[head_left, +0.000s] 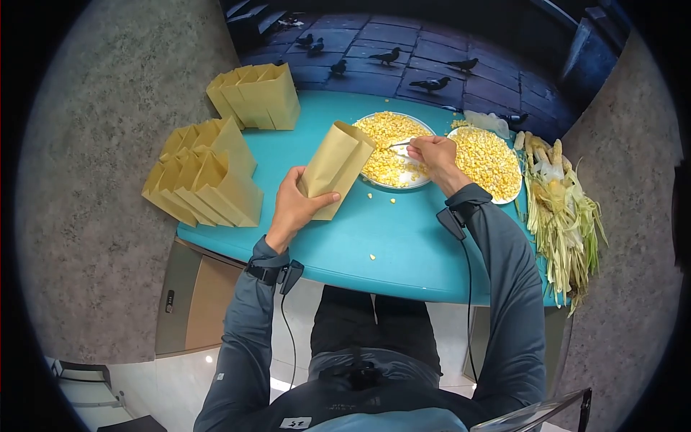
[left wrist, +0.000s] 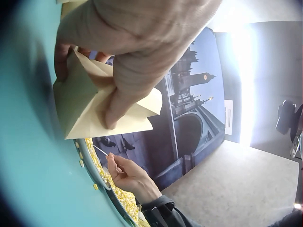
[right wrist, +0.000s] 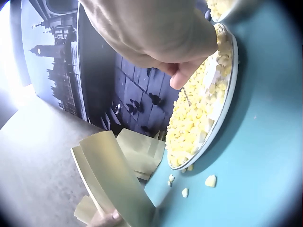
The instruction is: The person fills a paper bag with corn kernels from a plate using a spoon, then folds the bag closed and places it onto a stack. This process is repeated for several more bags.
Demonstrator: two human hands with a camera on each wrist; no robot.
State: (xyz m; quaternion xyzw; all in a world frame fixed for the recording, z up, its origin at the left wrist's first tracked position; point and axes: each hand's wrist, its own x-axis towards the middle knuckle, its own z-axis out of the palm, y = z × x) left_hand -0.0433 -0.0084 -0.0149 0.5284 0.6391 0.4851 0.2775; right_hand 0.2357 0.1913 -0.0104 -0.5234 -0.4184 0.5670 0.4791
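My left hand [head_left: 294, 207] grips a brown paper bag [head_left: 337, 164], thumb across its near side and fingers round the back. The bag stands tilted, its mouth leaning toward a plate [head_left: 397, 187] of yellow corn kernels [head_left: 389, 128]. Over that plate, my right hand [head_left: 436, 154] pinches the thin metal handle of a spoon [head_left: 400, 145]. The far end of the spoon dips down among the kernels in the right wrist view. White plate bottom shows between the kernels near the hand. The bag's inside is mostly hidden.
Upright paper bags [head_left: 205, 183] stand in groups at the left, with more bags [head_left: 255, 97] behind. A second plate of kernels [head_left: 489, 162] sits at the right, beside corn husks and cobs [head_left: 558, 216]. Several loose kernels [head_left: 372, 257] lie on the teal table [head_left: 425, 252].
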